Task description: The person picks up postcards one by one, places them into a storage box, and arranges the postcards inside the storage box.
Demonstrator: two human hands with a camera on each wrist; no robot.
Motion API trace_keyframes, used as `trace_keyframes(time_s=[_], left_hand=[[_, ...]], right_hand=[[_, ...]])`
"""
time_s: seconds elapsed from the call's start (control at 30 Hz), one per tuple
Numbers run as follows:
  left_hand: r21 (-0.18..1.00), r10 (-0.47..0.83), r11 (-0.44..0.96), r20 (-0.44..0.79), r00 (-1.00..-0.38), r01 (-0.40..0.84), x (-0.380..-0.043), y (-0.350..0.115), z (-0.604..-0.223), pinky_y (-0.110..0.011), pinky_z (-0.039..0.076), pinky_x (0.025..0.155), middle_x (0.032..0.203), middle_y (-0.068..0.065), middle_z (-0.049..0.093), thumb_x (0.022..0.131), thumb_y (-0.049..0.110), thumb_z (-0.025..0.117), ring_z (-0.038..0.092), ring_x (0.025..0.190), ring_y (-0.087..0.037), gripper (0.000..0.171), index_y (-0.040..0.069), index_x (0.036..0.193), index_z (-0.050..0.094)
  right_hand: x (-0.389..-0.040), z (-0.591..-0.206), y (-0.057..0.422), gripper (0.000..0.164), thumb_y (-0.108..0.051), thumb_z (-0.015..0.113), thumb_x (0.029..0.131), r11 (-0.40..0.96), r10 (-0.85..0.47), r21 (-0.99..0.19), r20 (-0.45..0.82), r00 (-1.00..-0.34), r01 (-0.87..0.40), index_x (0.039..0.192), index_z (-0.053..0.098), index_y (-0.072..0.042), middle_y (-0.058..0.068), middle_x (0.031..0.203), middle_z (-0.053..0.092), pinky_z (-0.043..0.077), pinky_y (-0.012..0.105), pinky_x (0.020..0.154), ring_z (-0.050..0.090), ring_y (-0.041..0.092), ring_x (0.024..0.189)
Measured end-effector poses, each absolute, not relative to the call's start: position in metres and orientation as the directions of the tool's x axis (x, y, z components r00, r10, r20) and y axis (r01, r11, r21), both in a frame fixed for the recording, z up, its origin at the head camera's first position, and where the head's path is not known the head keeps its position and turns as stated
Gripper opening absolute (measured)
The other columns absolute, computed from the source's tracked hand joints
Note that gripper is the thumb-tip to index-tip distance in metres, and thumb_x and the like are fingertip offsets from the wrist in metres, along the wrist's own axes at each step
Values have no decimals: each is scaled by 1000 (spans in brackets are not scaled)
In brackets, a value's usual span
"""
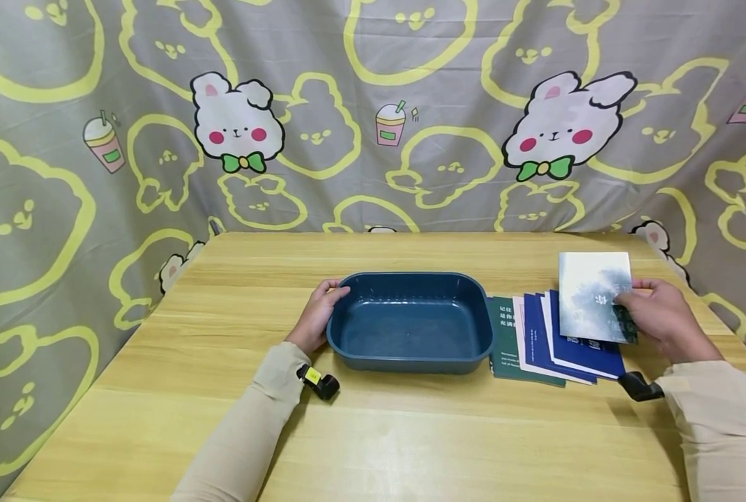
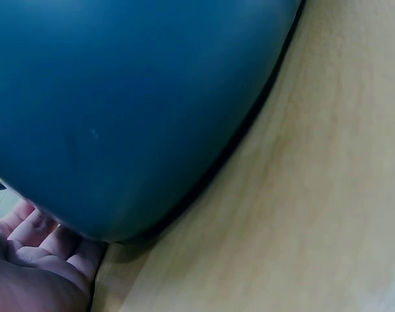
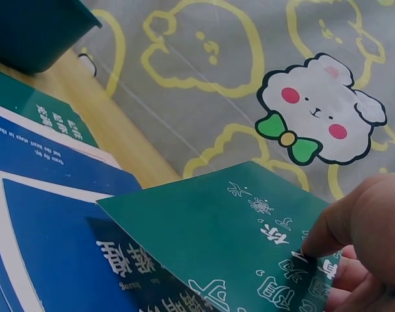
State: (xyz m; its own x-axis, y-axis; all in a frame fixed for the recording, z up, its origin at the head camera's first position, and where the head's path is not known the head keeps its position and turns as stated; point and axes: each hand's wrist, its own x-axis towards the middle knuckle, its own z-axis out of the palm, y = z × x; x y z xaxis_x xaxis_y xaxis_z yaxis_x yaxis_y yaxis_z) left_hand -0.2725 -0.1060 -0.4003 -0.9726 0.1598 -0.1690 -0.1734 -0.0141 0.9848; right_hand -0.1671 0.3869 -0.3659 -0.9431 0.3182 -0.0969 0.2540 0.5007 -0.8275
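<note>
A dark teal plastic basin point(image 1: 410, 359) stands on the wooden table, with bare inside walls. My left hand point(image 1: 316, 317) grips its left end, thumb over the rim and fingers against the outer wall. In the left wrist view the basin point(image 2: 138, 110) hides part of those fingers point(image 2: 38, 227). My right hand point(image 1: 661, 314) pinches the right edge of a thin green booklet point(image 1: 592, 293), raised above a fan of booklets. Glare whitens its cover in the head view; the right wrist view shows the green booklet point(image 3: 230, 227) with white characters. Below it lie blue booklets point(image 1: 589, 355).
The fanned row also has a pink-edged booklet point(image 1: 519, 314) and a dark green one point(image 1: 505, 348), close against the basin's right end. Behind the wooden table point(image 1: 373, 432) hangs a grey cartoon-print curtain point(image 1: 323, 42). Black straps with small devices point(image 1: 325, 385) sit at both wrists.
</note>
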Motion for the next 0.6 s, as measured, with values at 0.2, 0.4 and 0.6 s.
trace_keyframes(time_s=[0.2,0.4,0.6], left_hand=[[986,158,-4,-167,-973,-169,-273,-105,-399,-35,48,86,124,-11,49,99,21,51,51,109,-26,20,8,115,47],[987,160,-4,-159,-974,-162,-274,-105,-401,-34,47,87,124,-11,49,99,20,51,51,109,-26,19,8,114,48],[989,161,-8,-144,-976,-147,-274,-106,-401,-31,47,83,122,-11,49,100,20,50,51,107,-25,19,7,114,48]], right_hand=[[-167,-363,384,56,-23,49,98,483,321,-846,-67,-945,224,136,25,11,-9,73,50,37,29,39,36,8,42],[-167,-360,381,50,-23,48,98,494,330,-844,-43,-943,211,132,30,9,-8,74,51,39,31,42,40,9,47],[-170,-360,380,47,-20,49,99,511,317,-841,-10,-949,179,128,32,13,2,96,60,51,27,59,55,-2,71]])
